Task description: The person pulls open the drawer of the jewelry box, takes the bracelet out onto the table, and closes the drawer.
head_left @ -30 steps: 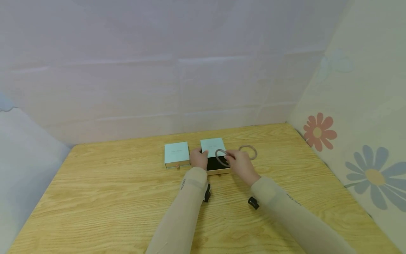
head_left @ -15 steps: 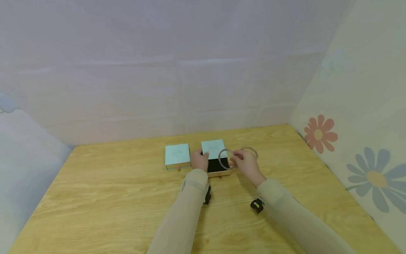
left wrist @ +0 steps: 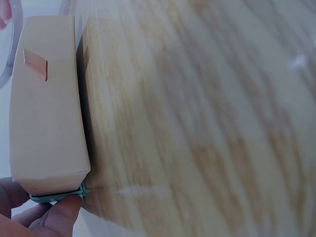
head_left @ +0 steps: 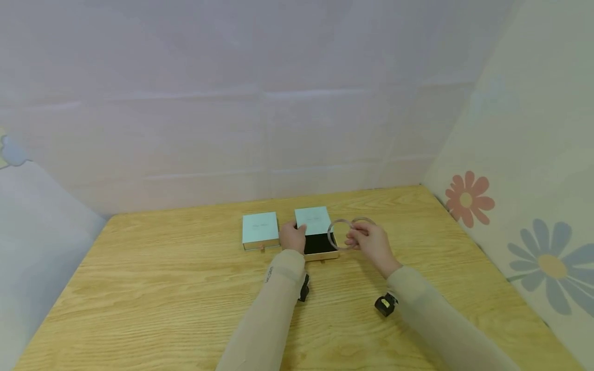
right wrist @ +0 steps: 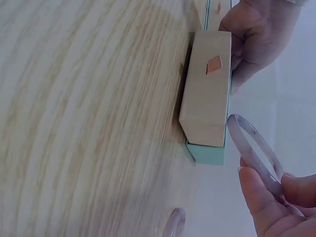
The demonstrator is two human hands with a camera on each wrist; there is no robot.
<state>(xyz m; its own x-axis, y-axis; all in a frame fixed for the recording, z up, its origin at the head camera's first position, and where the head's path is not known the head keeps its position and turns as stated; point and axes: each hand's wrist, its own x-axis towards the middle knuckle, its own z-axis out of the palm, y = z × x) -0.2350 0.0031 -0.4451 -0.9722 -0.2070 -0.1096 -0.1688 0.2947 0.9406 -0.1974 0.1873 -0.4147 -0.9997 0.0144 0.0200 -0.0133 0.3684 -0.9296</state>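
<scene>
My left hand (head_left: 292, 238) grips the left side of a pale blue drawer box (head_left: 313, 219), thumb on top. The box's drawer is pulled out toward me, showing a black inside (head_left: 320, 244). In the left wrist view, fingers (left wrist: 61, 215) hold the blue sleeve behind the cream drawer front (left wrist: 49, 118). My right hand (head_left: 375, 247) pinches a translucent, pale purple bangle (right wrist: 249, 155) between thumb and fingers. The bangle is raised and tilted beside the drawer's right edge. Behind the right hand lies a second bangle (right wrist: 175, 223), partly hidden in the head view.
To the left of my left hand stands another pale blue box (head_left: 260, 228), its drawer pushed in. All of this is toward the back of a wood-grain table (head_left: 176, 288). A pale cloth wall (head_left: 209, 129) rises behind, and a flowered one (head_left: 501, 206) at the right.
My right hand has drawn back to the right with the bangle, from over the drawer to its right edge. The left hand keeps its hold on the box.
</scene>
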